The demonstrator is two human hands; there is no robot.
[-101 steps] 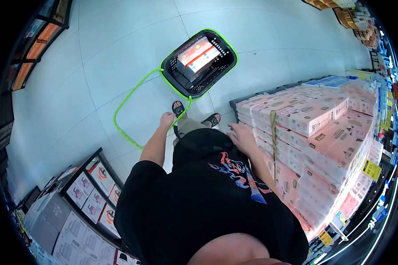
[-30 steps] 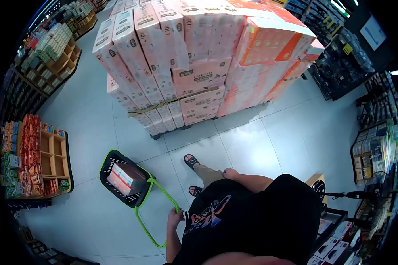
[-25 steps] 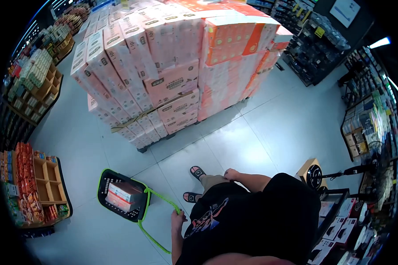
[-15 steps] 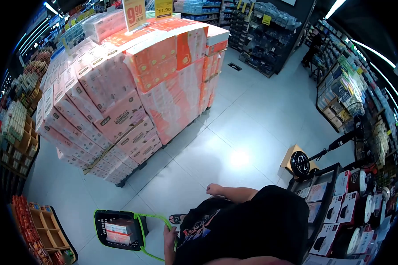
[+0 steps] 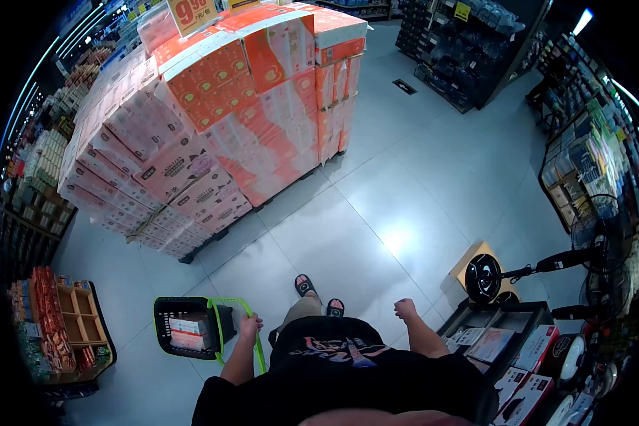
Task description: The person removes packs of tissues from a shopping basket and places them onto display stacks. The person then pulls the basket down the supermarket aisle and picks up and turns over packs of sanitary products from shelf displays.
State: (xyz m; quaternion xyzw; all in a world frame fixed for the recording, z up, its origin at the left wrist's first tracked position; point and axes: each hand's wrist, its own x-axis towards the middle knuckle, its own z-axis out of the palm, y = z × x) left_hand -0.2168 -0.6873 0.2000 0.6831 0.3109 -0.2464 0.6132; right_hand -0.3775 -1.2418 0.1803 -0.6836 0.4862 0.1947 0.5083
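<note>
My left hand [image 5: 249, 328] is closed around the bright green handle [image 5: 256, 351] of a black shopping basket [image 5: 221, 330] with a green rim. Inside the basket lies a white and orange pack [image 5: 189, 325], its label too small to read. Out to the other side, my right hand [image 5: 405, 309] hangs over the floor with its fingers curled in and nothing visible in them. It is apart from the boxes at the right.
A tall pallet stack of pink and orange tissue packs [image 5: 270, 135] stands ahead. A standing fan [image 5: 484, 277] and shelves of boxed cookware [image 5: 531, 348] are at the right. A wooden snack rack [image 5: 82, 312] is at the left, and grey floor tiles [image 5: 362, 213] lie between.
My view has turned and tipped down, so both sandalled feet now show. My right hand has swung out to the right. The basket is still held by my left hand.
</note>
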